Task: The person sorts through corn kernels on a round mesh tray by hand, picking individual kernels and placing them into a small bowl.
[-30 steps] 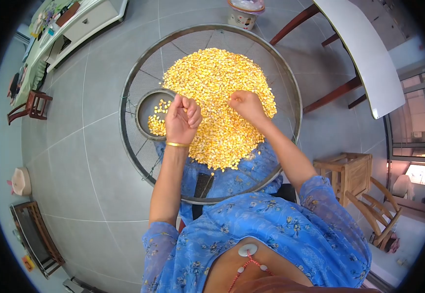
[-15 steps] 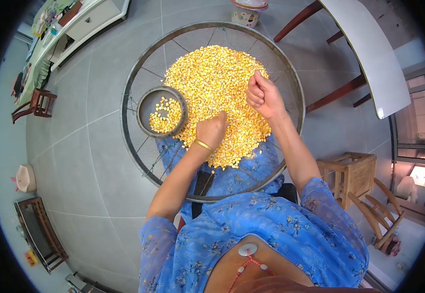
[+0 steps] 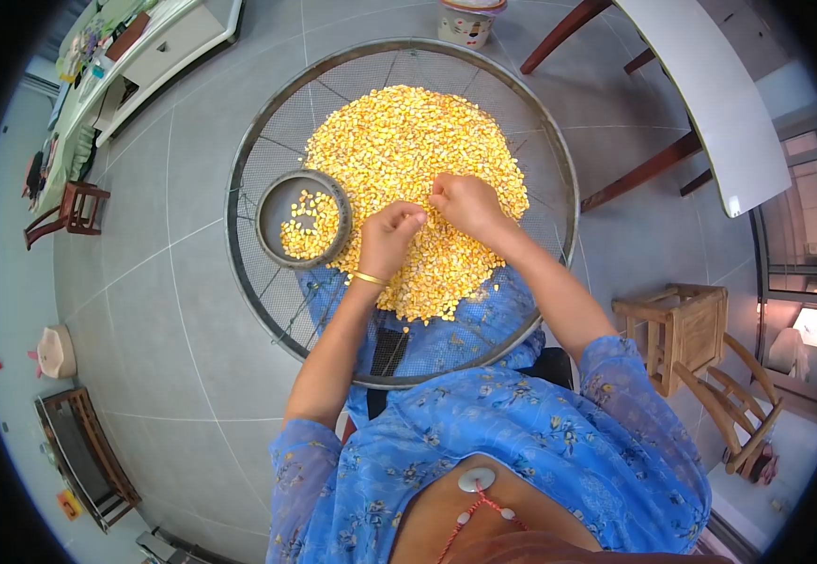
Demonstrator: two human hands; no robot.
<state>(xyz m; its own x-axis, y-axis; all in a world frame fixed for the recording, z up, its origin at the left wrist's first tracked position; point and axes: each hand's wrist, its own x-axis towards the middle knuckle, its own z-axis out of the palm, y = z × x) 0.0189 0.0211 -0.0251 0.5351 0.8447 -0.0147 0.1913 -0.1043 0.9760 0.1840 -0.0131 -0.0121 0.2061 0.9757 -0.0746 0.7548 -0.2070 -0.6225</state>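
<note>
Left hand (image 3: 389, 240) near the middle of the round sieve (image 3: 413, 43), thumb and fingertips together over yellow maize kernels (image 3: 408, 132); too blurred to tell of any kernel pinched between. Right hand (image 3: 472, 207) at two o'clock from the left, near but not touching, fingers curled inward, contents hidden.

Kernels heaped from twelve to six o'clock across the mesh, with a smaller lot in the dark bowl (image 3: 280, 202) at nine o'clock, just inside the rim. Bowl probably set there for a short reach from the left hand. Sieve apparently resting on the lap, blue fabric (image 3: 512, 320) showing through towards five o'clock; presumably for working close to the body, with a raised rim for stopping strays.

No readable brand, label or writing; just a printed pattern on the bin (image 3: 466, 26), between twelve and one o'clock.
</note>
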